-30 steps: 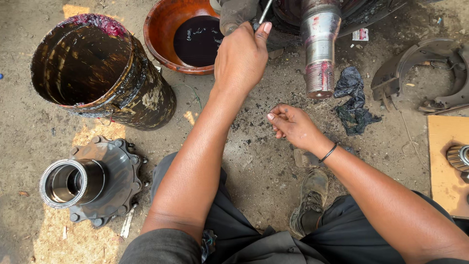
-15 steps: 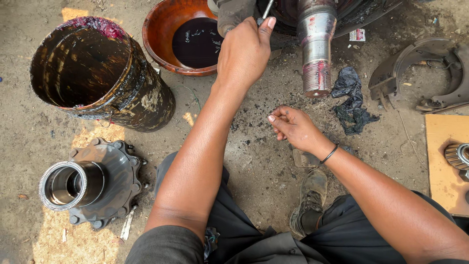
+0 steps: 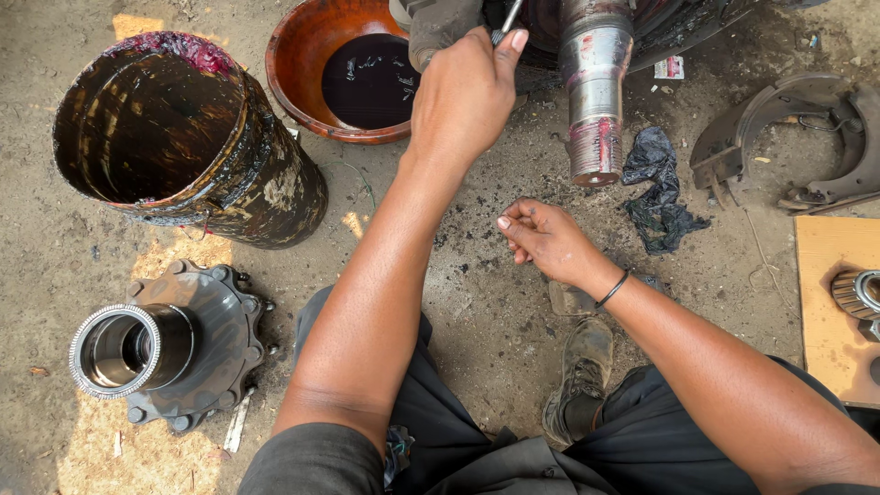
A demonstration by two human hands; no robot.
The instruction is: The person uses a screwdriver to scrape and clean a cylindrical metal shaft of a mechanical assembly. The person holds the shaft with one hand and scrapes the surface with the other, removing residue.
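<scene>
My left hand (image 3: 463, 96) reaches forward and grips a thin metal tool (image 3: 507, 20) beside the steel axle spindle (image 3: 594, 87), whose tip is smeared red. My right hand (image 3: 543, 240) hovers low over the dirt floor with its fingers curled together; I cannot see anything in it. A black band sits on that wrist. Just left of my left hand an orange bowl (image 3: 307, 64) holds black oil.
A greasy dark drum (image 3: 229, 174) lies tilted at the left. A wheel hub (image 3: 174, 344) rests at lower left. Black rag (image 3: 655, 188), brake shoes (image 3: 797, 137), a wooden board (image 3: 820, 293) with a bearing (image 3: 860, 293) lie to the right. My boot (image 3: 577, 380) is below.
My left hand has shifted slightly with the tool near the spindle. My right hand stays in about the same spot.
</scene>
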